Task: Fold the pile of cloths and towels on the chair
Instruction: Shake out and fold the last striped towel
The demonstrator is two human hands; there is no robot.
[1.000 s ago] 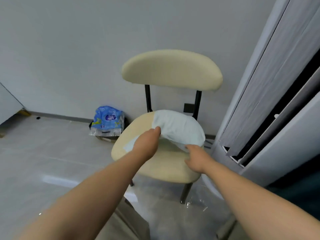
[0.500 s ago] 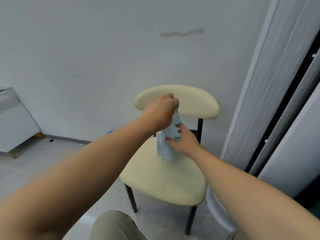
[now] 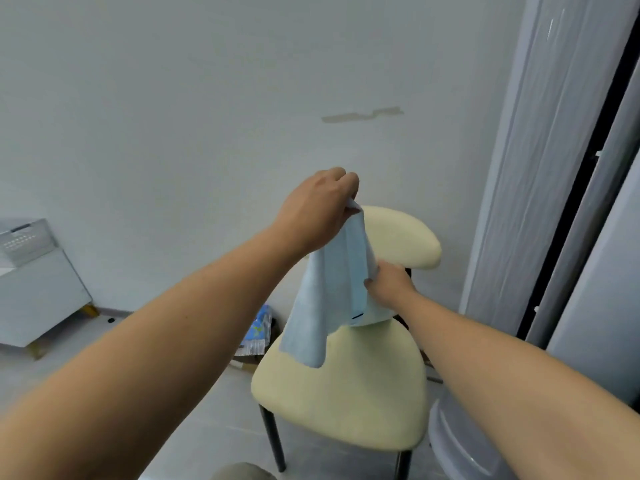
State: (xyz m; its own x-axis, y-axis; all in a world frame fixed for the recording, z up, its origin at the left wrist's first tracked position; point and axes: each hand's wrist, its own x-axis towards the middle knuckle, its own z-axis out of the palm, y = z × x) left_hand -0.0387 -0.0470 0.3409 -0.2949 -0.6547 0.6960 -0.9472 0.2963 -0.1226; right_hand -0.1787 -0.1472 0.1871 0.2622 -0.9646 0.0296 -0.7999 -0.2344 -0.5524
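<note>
Left hand [image 3: 318,209] pinches the top corner of the light-blue cloth [image 3: 329,299] dangling above the chair [image 3: 346,403] seat, right hand [image 3: 388,284] pinches its side edge lower down; risk: cloth hangs bunched, so mismatched corners likely give a skewed fold.

A pale grey wall [image 3: 173,98] fills the view, a darker streak [image 3: 362,115] at 12 o'clock. A white cabinet [image 3: 38,292] stands at 9 o'clock on grey floor [image 3: 225,431]; grey panels [image 3: 526,168] rise at 3 o'clock.
</note>
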